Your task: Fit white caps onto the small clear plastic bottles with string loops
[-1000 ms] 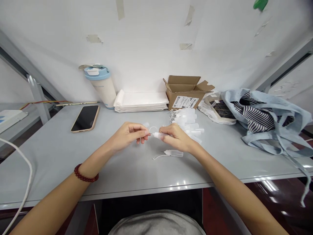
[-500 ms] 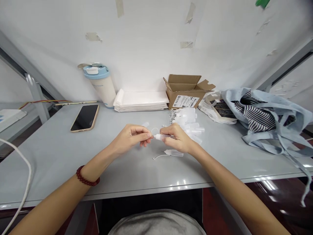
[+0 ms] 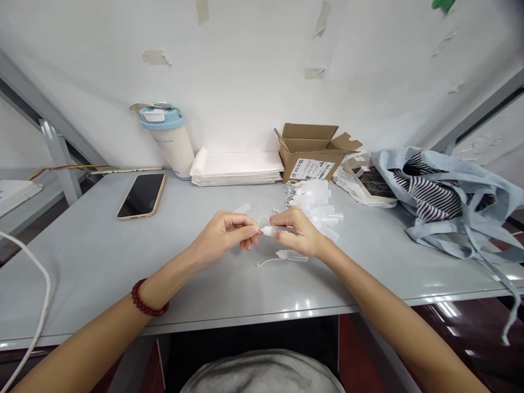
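Note:
My right hand [image 3: 298, 232] is closed around a small clear squeeze bottle [image 3: 283, 230], its white nozzle [image 3: 267, 231] pointing left. At the nozzle's tip, the thumb and fingers of my left hand [image 3: 231, 233] are pinched together; what lies between them is too small and hidden to make out. A thin pale loop of strap [image 3: 263, 219] arches between the two hands. Just below, another needle-tip bottle [image 3: 295, 255] lies on the table with its white strap [image 3: 270, 261] stretched left. Behind my right hand is a pile of similar bottles [image 3: 313, 195].
Behind my left hand lies a clear tube-like piece [image 3: 242, 208]. Along the wall stand a tumbler [image 3: 174, 147], a stack of white envelopes [image 3: 241, 166] and an open cardboard box [image 3: 309, 158]. A phone [image 3: 141, 195] lies left; a plastic bag [image 3: 356, 185] and blue cloth bag [image 3: 450, 191] lie right.
My left hand has shifted slightly right and down, its fingertips still at the nozzle. The strap loop has moved slightly right. My right hand keeps its hold on the bottle.

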Tool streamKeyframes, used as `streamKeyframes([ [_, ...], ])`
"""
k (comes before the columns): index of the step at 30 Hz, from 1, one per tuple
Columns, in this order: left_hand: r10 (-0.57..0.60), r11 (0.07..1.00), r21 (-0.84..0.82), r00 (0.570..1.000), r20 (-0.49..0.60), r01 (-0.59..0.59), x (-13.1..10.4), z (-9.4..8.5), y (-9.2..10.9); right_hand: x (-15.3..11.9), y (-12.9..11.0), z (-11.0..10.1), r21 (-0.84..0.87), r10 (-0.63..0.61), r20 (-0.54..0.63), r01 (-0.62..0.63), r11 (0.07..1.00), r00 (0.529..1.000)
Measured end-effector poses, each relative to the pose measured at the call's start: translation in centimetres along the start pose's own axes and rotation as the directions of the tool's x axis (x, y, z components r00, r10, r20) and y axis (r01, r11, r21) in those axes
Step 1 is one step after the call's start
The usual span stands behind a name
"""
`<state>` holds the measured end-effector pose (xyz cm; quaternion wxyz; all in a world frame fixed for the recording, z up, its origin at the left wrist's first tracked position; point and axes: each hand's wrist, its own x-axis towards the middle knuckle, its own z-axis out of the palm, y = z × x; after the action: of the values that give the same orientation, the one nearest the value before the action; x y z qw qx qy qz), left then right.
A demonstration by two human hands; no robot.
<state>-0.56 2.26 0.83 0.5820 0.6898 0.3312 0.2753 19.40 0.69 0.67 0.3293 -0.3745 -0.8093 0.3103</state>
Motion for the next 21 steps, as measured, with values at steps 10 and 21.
streamKeyframes([
  [10, 0.012, 0.998, -0.065, 0.999, -0.045, -0.015, 0.7, 0.1, -0.4, 0.1, 0.1, -0.4, -0.049, 0.012, -0.041, -0.014, 0.999, 0.999],
  [21, 0.013, 0.998, -0.053, 0.997, -0.073, -0.017, 0.7, -0.1, -0.6, 0.1, 0.0, -0.4, -0.106, 0.002, -0.037, -0.006, 0.994, 0.999],
])
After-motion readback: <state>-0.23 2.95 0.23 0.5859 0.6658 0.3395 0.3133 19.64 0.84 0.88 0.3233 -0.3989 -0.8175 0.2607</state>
